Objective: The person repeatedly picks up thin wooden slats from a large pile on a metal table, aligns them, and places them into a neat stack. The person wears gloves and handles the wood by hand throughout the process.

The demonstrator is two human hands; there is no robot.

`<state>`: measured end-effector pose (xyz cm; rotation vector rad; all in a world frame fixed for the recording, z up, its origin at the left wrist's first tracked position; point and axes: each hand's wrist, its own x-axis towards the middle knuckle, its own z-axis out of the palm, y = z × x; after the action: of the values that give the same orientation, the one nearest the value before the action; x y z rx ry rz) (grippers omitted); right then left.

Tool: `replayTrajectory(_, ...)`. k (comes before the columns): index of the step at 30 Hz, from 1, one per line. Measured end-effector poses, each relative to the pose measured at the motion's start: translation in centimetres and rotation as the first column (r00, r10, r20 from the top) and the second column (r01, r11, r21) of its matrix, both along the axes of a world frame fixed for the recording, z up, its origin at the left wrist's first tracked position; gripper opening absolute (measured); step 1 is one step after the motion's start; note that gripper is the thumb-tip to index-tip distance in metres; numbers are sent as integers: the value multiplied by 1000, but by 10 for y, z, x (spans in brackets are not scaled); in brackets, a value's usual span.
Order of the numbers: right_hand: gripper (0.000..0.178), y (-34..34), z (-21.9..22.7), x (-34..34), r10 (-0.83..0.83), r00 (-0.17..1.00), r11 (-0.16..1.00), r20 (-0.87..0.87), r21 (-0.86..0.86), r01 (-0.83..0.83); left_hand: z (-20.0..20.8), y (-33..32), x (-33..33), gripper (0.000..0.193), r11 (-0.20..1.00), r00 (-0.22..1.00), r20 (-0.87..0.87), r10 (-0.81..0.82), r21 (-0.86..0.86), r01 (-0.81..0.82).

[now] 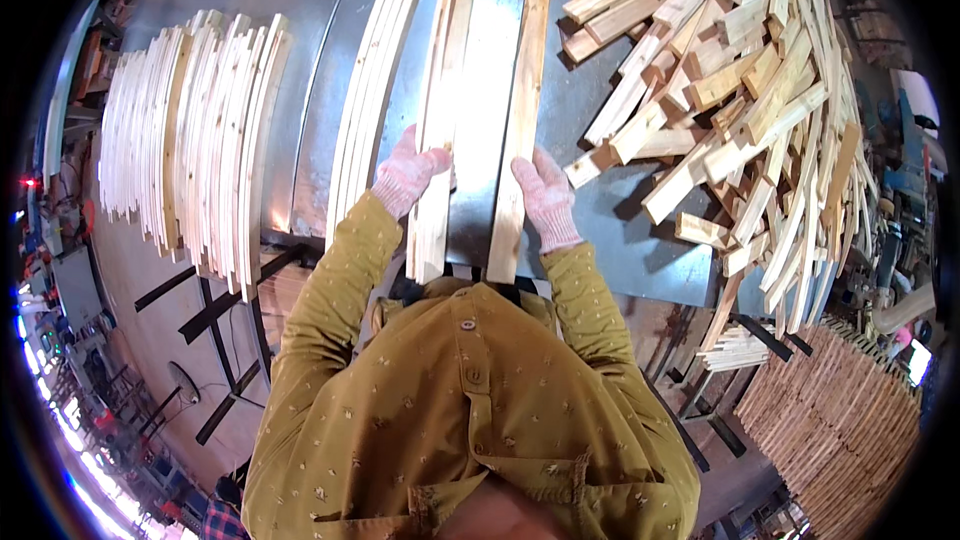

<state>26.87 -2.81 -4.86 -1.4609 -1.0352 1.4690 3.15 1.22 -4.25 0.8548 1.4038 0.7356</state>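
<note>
Both my hands wear pale pinkish knit gloves. My left hand is closed around a pair of long wooden strips lying side by side, thumb on top and fingers mostly hidden beneath. A single wooden strip is gripped by its right edge in my right hand. The strips run lengthwise away from me, a gap of bare metal between them, and their near ends reach close to my body. Just left of my left hand, a few pale strips lie together on the metal table.
A neat row of many pale strips lies on the table's left part. At the right, a loose heap of wooden pieces covers the table. Stacked timber stands on the floor at lower right. Dark metal frame bars show at lower left.
</note>
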Motion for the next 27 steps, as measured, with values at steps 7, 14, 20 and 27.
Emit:
replayTrajectory(7, 57, -7, 6, 2, 22, 998, 995, 58, 95, -27, 90, 0, -69, 62, 977, 980, 19, 196, 84, -197)
replayTrajectory(14, 45, 6, 35, -37, 41, 958, 996, 284, 70, -63, 80, -6, -244, 43, 929, 345, -895, 284, 346, 131)
replayTrajectory(20, 47, 9, 23, -67, -137, 960, 981, 245, 166, 97, 99, 21, -334, 60, 984, -25, -987, -157, -154, -87)
replayTrajectory(27, 59, 56, 74, -169, -158, 987, 978, 9, 136, 155, 105, 15, -427, 59, 968, 5, -982, -187, -185, -172)
